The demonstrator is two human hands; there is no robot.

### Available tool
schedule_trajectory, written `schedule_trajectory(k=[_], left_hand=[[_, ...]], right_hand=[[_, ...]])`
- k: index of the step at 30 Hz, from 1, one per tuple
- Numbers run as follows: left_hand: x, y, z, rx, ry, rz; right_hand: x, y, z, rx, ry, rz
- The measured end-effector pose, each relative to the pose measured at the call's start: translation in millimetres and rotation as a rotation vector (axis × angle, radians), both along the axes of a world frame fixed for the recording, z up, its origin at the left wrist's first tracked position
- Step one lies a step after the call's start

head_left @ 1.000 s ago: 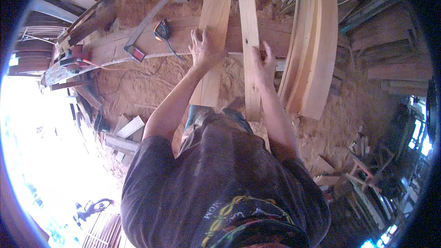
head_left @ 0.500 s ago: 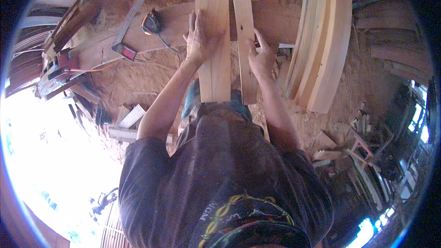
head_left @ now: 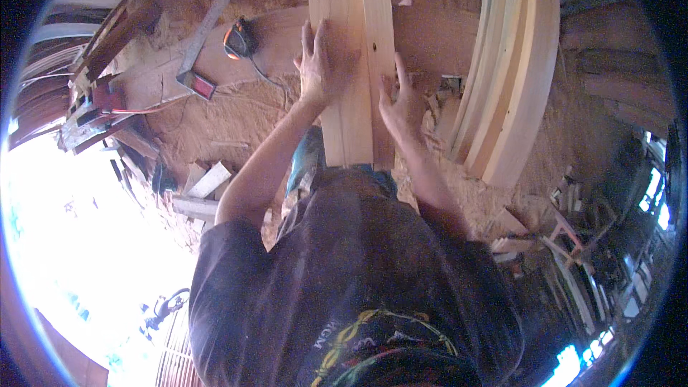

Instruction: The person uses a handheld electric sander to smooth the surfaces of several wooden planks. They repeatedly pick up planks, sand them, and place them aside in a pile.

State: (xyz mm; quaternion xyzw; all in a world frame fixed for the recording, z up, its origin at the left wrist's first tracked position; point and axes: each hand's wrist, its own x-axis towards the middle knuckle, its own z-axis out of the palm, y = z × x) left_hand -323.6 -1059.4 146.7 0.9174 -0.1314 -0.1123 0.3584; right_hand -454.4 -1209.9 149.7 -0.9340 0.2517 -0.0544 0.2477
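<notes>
Two pale boards lie side by side, running away from my lap. The wide board [head_left: 347,107] is on the left, the narrower board [head_left: 378,36] with a dark knot on the right. Along the wide board's left edge rests my left hand [head_left: 314,68], its fingers stretched out and pointing away from me. My right hand [head_left: 403,107] is at the narrow board's right edge, index finger extended and thumb apart from it. Part of its other fingers is hidden. The boards' long edges appear to touch.
A brown plank [head_left: 279,32] lies crosswise beneath the boards. On it are an orange-and-black tape measure [head_left: 239,39] and a metal square [head_left: 211,21] with a red-and-black end. Several curved boards [head_left: 519,79] stand stacked at right. Wood scraps [head_left: 208,183] litter the dusty ground.
The gap between the two boards has closed. The wide board has shifted right with my left hand, while my right hand has moved slightly left and nearer to me.
</notes>
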Motion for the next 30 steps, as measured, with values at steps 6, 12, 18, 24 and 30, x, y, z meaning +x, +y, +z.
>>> schedule_trajectory(k=[6, 12, 18, 24, 30], left_hand=[[0, 6, -10, -0.019, -0.076, -0.015], [1, 3, -5, 0.028, -0.051, -0.045], [-1, 5, -8, 0.043, -0.081, -0.065], [5, 4, -10, 0.194, -0.021, -0.085], [5, -3, -1, 0.241, -0.023, -0.140]], right_hand=[[-20, 12, -13, 0.233, -0.187, -0.036], [-20, 4, -23, 0.368, -0.216, 0.019], [-24, -9, -33, 0.300, -0.126, 0.111], [-19, -18, -25, 0.443, -0.117, 0.154], [-17, -30, -12, 0.636, 0.036, 0.129]])
